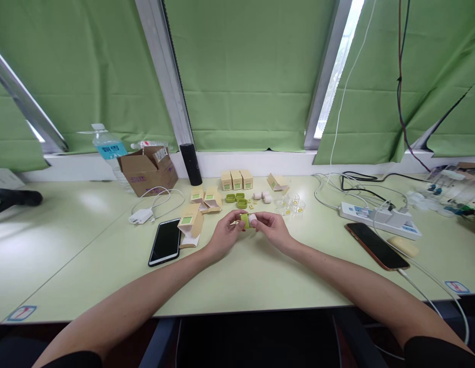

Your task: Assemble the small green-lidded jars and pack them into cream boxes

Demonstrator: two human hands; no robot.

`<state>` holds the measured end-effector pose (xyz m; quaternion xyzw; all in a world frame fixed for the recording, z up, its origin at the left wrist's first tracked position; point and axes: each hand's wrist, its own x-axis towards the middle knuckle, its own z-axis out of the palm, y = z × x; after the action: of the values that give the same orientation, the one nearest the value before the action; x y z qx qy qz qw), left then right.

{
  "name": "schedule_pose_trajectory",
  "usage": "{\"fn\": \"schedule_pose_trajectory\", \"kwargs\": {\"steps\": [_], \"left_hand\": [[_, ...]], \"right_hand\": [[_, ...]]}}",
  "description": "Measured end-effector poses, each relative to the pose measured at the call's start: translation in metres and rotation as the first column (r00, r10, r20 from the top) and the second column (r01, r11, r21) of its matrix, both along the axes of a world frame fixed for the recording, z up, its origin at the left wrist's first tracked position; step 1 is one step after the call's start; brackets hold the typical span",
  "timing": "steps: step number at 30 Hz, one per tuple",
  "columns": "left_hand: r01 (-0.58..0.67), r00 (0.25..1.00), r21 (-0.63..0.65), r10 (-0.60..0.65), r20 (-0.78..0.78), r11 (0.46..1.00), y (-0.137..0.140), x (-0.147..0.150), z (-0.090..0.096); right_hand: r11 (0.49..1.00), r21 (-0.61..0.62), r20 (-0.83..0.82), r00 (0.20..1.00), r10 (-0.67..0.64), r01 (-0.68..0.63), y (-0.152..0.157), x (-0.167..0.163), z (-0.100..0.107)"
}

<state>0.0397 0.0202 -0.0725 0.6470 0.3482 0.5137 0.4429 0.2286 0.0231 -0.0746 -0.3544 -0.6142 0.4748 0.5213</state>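
Note:
Above the middle of the table, my left hand (227,232) pinches a small green case piece (244,221) between thumb and fingers. My right hand (274,230) grips a small white rounded piece (252,220) right against the green one; whether the two are joined I cannot tell. Just beyond my hands lie several green case pieces (241,203), several white rounded pieces (265,196) and tiny yellow parts (252,206). Clear plastic pieces with yellow spots (290,205) sit to the right of these.
Small closed boxes (236,180) stand at the back, with opened ones (190,225) to the left. A phone (165,242) lies at left, another phone (376,245) at right near a power strip (380,220). A cardboard box (148,171) and black cylinder (190,164) stand behind.

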Motion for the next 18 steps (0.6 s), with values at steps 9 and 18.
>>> {"fn": "schedule_pose_trajectory", "kwargs": {"steps": [9,18], "left_hand": [[-0.052,0.965,0.301,0.125,-0.228,0.952,-0.013,-0.002,-0.001],[-0.078,0.943,0.370,0.189,-0.275,0.926,-0.015,0.003,-0.005]], "right_hand": [[0.999,-0.021,-0.010,0.999,-0.036,0.036,-0.006,-0.004,-0.001],[0.995,-0.100,-0.078,0.997,0.015,-0.023,-0.011,-0.010,0.002]]}}
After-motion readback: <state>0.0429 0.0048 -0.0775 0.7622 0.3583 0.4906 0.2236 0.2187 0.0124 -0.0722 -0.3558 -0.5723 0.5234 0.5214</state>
